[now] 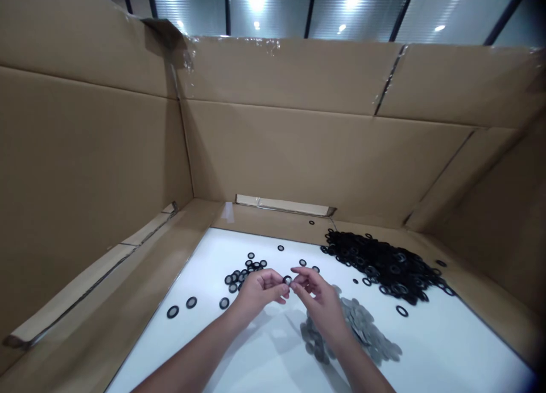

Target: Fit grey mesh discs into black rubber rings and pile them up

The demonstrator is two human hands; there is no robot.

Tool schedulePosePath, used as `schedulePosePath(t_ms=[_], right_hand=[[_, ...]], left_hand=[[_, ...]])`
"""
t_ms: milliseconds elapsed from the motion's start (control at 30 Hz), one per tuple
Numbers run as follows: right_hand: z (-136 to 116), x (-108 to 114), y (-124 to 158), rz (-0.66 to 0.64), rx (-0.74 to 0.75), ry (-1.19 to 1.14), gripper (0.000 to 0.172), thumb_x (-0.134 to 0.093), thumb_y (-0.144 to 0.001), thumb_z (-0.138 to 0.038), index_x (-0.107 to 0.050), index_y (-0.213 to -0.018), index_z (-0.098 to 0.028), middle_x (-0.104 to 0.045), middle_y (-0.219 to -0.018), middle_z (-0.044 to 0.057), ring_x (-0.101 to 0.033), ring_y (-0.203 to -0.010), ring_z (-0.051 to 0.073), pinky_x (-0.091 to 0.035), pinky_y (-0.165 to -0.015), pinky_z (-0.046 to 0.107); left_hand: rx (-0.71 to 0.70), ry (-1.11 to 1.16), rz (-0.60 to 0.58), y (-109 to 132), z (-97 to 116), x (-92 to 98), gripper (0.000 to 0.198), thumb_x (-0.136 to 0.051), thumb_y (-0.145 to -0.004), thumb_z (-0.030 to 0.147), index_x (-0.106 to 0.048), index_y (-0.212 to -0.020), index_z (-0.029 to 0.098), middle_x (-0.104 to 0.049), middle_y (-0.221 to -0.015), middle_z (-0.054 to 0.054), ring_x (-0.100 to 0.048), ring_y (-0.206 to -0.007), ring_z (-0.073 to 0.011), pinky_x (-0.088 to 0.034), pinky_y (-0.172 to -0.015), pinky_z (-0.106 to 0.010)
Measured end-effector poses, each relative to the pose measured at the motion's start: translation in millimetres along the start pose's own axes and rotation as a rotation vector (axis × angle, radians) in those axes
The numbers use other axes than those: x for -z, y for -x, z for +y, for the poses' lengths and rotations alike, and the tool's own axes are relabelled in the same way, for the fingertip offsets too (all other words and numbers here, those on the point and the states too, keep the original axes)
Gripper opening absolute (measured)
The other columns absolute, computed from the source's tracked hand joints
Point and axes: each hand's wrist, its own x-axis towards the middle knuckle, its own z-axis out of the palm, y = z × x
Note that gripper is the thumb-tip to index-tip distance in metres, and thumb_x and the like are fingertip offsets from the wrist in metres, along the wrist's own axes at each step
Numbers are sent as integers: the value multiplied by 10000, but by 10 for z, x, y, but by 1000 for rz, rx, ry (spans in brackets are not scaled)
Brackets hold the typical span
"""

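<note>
Hands [262, 293] [318, 302] over washers [384, 265] in cardboard box [298, 154]

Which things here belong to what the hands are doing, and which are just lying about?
Belongs: left hand, right hand, black ring held between them, black ring heap, loose black rings, grey discs.
Lying about: cardboard walls, white surface.

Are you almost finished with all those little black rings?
Not yet, it looks like. A small group of black rings with grey middles looks done. Your left hand and right hand are pinching one ring. Still left: a big heap of plain black rings and a pile of grey discs.
</note>
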Motion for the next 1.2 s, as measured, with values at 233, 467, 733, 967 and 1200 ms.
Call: schedulePosePath(t_ms=[233,467,733,967,1200], right_hand=[[46,-22,-9,-42,-105,-78,273,-707,-841,-463,-681,-873,-193,-668,-767,33,-598,-699,191,-439,-604,288],[47,-63,-3,-109,-219,-250,305,-690,-836,-483,-605,-773,-197,-522,-538,-46,-430,-483,108,-335,-492,239],[58,-148,47,-164,-265,-408,302,-693,-849,-470,-620,-769,-188,-588,-601,-21,-381,-484,84,-263,-491,234],[74,-124,45,-145,-242,-394,294,-718,-849,-444,-635,-751,-180,-539,-551,-42,-378,-493,85,-254,-510,236],[22,-117,48,-99,-215,-355,310,-714,-847,-477,-600,-784,-196,-548,-585,-41,-428,-539,109,-335,-544,247]], left_hand=[[-19,-37,-25,0,19,2,417,-838,-700,506,-678,-773,128,-715,-746,-52,-694,-708,-171,-581,-710,-315],[-15,-78,-36,10,-4,18,371,-834,-715,447,-676,-742,112,-698,-664,-45,-664,-643,-151,-560,-674,-292],[-19,-138,-95,38,-5,-2,299,-791,-752,371,-622,-688,133,-691,-645,-33,-650,-627,-145,-538,-653,-270],[-88,-239,-75,86,99,-4,202,-738,-788,309,-647,-735,136,-655,-683,-14,-632,-656,-134,-537,-660,-258],[-156,-354,-119,89,146,29,236,-628,-889,342,-675,-786,135,-671,-741,-45,-632,-702,-152,-538,-668,-269]])
